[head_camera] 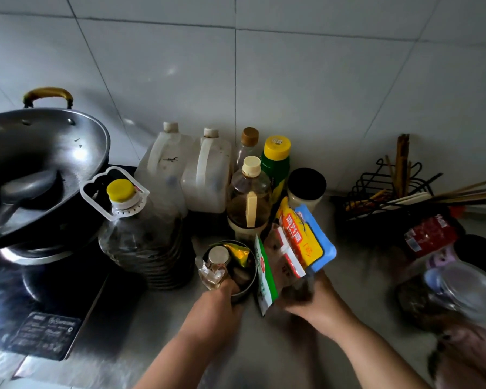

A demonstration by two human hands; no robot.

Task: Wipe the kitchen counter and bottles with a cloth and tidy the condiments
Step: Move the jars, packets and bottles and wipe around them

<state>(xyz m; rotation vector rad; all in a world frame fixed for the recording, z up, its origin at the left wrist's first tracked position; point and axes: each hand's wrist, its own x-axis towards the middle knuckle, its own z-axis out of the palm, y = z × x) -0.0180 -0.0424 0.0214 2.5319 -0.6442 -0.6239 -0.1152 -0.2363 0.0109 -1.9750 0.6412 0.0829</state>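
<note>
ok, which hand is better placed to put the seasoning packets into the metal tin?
Right, probably: right hand holds the packets beside the tin; left hand grips the tin's rim.

Wok (pixel 40 153) cut by left edge, glass jar (pixel 466 287) blurred

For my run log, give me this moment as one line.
stage: tidying condiments | left hand: grips metal bowl | right hand: holds seasoning packets | bottles: upright by wall

wok (pixel 42 153) on stove (pixel 56 310) at left, 2 jugs (pixel 205 178) behind oil bottle (pixel 141 240), rack (pixel 387 192) far right
</note>
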